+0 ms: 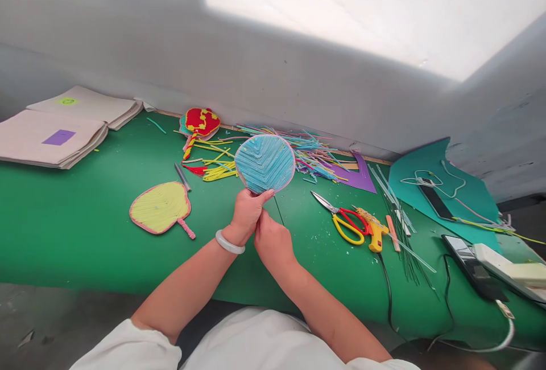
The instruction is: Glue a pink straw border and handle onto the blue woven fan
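Observation:
A round blue fan (265, 163) with a pink rim is held up over the table, its ribbed face showing a V-shaped pattern. My left hand (247, 215) closes on its lower edge, thumb laid across the front. Pressed against it from the right, my right hand (273, 240) is closed around the base, where the fan's handle is hidden by my fingers. To the left lies a yellow fan (160, 208) with a pink rim and a short twisted pink handle. Behind it, a red fan (202, 123) with yellow decoration rests on other pieces.
Loose coloured pipe cleaners (305, 148) are heaped by the wall. On the right lie scissors (347, 223), a yellow glue gun (376, 233) with a trailing cord, thin green wires (405, 245), a phone (464, 256) and a power strip (507, 264). Open books (85, 125) lie left.

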A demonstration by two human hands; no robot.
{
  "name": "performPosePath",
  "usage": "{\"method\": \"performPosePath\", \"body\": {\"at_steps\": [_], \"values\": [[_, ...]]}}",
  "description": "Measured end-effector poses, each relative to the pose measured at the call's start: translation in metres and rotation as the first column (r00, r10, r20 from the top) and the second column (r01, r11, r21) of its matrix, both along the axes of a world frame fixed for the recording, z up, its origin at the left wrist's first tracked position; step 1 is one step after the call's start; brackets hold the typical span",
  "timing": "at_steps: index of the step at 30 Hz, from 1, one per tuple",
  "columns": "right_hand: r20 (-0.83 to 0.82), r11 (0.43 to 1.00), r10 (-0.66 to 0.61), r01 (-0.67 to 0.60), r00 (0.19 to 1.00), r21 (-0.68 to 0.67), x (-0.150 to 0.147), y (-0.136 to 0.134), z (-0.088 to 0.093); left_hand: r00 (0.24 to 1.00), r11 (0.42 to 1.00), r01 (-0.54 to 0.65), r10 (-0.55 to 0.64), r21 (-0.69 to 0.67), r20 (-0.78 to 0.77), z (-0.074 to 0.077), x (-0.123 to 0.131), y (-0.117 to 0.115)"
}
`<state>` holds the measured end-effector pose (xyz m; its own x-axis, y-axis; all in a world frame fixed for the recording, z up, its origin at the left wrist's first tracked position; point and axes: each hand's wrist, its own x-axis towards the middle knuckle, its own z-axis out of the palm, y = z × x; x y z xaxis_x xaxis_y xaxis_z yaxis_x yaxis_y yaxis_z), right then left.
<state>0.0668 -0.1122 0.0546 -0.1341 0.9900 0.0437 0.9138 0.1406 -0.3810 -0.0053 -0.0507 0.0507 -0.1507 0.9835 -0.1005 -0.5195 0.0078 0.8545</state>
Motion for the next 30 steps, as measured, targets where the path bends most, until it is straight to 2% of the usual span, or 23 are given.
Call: {"method": "performPosePath", "body": {"at_steps": [7,11,14,18,25,30], "values": [[0.083,0.991,0.03,-0.04,0.996,0.125,0.008,-0.011,0.012,0.993,0.999,-0.038,0.038,0.0,-0.115,-0.006,-0.002,0.004],[0.088,0.95,0.021,-0.048,0.996,0.308,0.022,-0.012,0.017,0.989,0.999,-0.041,0.043,0.019,-0.14,-0.005,-0.003,0.003],[0.051,0.918,0.007,-0.026,0.999,0.396,0.033,-0.01,0.018,0.988,0.999,-0.043,0.047,0.029,-0.144,-0.004,-0.004,0.004],[0.006,0.901,-0.051,0.043,0.999,0.433,0.044,-0.004,0.018,0.99,0.999,-0.04,0.043,0.019,-0.138,-0.002,-0.006,0.005],[-0.077,0.885,-0.187,0.202,0.979,0.42,0.063,0.013,0.02,0.996,1.0,0.019,-0.018,0.011,-0.092,0.003,-0.004,0.001],[-0.294,0.932,-0.211,0.283,0.932,0.227,0.072,0.022,0.021,0.995,0.995,0.093,-0.092,0.02,-0.046,0.011,-0.004,-0.004]]}}
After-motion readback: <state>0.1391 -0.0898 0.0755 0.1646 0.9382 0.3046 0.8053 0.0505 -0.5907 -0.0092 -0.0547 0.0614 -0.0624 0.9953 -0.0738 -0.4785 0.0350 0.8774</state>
